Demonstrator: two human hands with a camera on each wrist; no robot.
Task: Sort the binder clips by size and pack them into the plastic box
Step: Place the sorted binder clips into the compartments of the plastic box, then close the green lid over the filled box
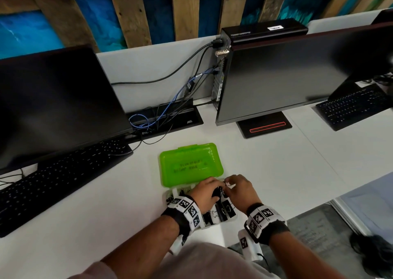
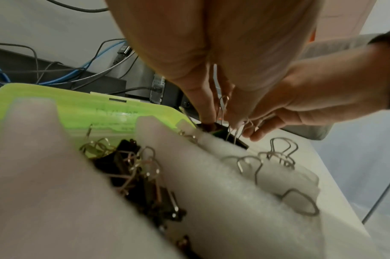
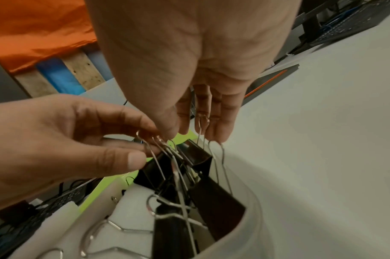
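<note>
The plastic box (image 1: 191, 164) lies open on the desk, its green lid folded back behind a clear divided base (image 3: 251, 219). Both hands hover over its right compartment. My left hand (image 3: 145, 147) pinches the wire handles of a large black binder clip (image 3: 154, 173) between thumb and fingers. My right hand (image 3: 189, 129) reaches down beside it, with the wire handle of another large clip (image 3: 198, 156) caught between its fingers. More large clips (image 3: 216, 198) lie below them. Several smaller clips (image 2: 140, 175) fill the middle compartment.
A black keyboard (image 1: 59, 181) and monitor (image 1: 53, 100) stand at the left. A second monitor (image 1: 297, 74) stands behind on the right, with a cable tray (image 1: 165, 117) between them. The desk's front edge (image 1: 314, 206) runs close to my right wrist.
</note>
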